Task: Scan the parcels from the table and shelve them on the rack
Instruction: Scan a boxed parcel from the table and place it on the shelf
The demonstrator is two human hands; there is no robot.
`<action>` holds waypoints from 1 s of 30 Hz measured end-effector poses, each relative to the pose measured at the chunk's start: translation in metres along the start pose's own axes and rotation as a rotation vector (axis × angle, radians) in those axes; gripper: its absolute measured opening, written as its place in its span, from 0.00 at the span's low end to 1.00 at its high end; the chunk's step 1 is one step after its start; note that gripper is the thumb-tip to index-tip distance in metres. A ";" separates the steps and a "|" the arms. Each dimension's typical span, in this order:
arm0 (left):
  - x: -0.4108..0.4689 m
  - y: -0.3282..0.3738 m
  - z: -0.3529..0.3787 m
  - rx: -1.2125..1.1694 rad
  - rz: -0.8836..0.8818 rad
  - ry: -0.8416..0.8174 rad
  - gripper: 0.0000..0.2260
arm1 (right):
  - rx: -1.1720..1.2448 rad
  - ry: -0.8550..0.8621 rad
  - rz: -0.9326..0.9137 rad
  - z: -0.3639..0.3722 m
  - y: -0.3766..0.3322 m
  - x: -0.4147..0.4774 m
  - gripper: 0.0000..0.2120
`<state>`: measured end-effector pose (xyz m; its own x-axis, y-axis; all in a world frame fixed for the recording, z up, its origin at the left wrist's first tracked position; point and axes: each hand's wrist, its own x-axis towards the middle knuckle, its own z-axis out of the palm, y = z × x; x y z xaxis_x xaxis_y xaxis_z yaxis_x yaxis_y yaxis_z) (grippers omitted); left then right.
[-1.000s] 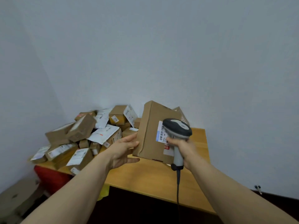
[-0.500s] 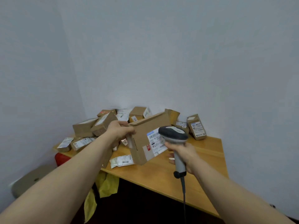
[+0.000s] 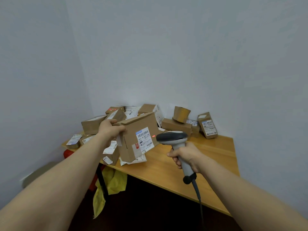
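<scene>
Head view gives us the brown corrugated cardboard box (image 3: pixel 131 135), a flat-sided rectangular carton held tilted in the air above the left part of the glossy light wooden worktop (image 3: pixel 208 157). Our left hand (image 3: pixel 110 129) grips its upper left corner. A smooth white printed shipping label (image 3: pixel 144 139) with barcodes sits on the face turned toward us, and a small red light spot (image 3: pixel 153 135) glows just right of that label. Our right hand (image 3: pixel 185 155) is wrapped round the pale grey plastic handle of the pistol-shaped barcode scanner (image 3: pixel 173 138), whose dark rounded head points at the box, near it but apart. A dark cable (image 3: pixel 198 195) trails from the handle's base. Behind the box, more labelled cardboard parcels (image 3: pixel 176 126) lie jumbled on the worktop, in the corner of matt pale walls (image 3: pixel 166 55). Crumpled yellow plastic (image 3: pixel 115 180) hangs beneath the worktop's edge.
</scene>
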<state>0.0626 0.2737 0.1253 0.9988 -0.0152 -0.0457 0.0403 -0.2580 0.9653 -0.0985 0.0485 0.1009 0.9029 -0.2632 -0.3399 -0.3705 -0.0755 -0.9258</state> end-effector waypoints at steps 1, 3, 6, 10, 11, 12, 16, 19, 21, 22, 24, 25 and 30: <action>0.001 -0.001 -0.001 0.008 0.000 0.008 0.29 | -0.006 -0.008 -0.002 0.000 -0.001 0.000 0.09; 0.001 -0.002 -0.003 0.032 0.003 0.021 0.29 | -0.013 -0.021 -0.007 0.000 -0.003 -0.001 0.10; 0.001 -0.003 -0.005 0.037 0.002 0.033 0.28 | -0.011 -0.030 -0.018 0.001 -0.005 -0.003 0.10; 0.001 -0.004 -0.007 0.048 -0.002 0.036 0.29 | -0.005 -0.040 -0.032 0.002 -0.006 -0.005 0.10; 0.001 -0.004 -0.008 0.049 -0.004 0.033 0.29 | -0.005 -0.046 -0.036 0.002 -0.007 -0.006 0.10; 0.001 -0.005 -0.009 0.047 -0.006 0.030 0.29 | -0.008 -0.051 -0.040 0.003 -0.007 -0.007 0.10; 0.000 -0.007 -0.013 0.052 -0.003 0.029 0.29 | -0.009 -0.054 -0.038 0.005 -0.008 -0.010 0.10; -0.001 -0.008 -0.016 0.059 0.002 0.029 0.29 | -0.025 -0.059 -0.031 0.007 -0.010 -0.013 0.10; -0.001 -0.009 -0.018 0.059 0.004 0.028 0.29 | -0.039 -0.063 -0.031 0.009 -0.011 -0.014 0.09; -0.001 -0.010 -0.020 0.055 0.004 0.026 0.29 | -0.044 -0.064 -0.030 0.011 -0.012 -0.013 0.09; -0.002 -0.012 -0.022 0.055 0.010 0.026 0.29 | -0.047 -0.061 -0.029 0.014 -0.012 -0.013 0.10; -0.002 -0.013 -0.024 0.059 0.015 0.029 0.28 | -0.048 -0.060 -0.027 0.016 -0.013 -0.012 0.10; 0.000 -0.017 -0.034 -0.044 -0.049 0.016 0.19 | 0.056 -0.018 -0.019 0.025 -0.009 -0.009 0.07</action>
<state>0.0629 0.3110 0.1175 0.9959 0.0118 -0.0895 0.0900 -0.2148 0.9725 -0.0974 0.0759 0.1083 0.9136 -0.2444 -0.3250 -0.3413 -0.0264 -0.9396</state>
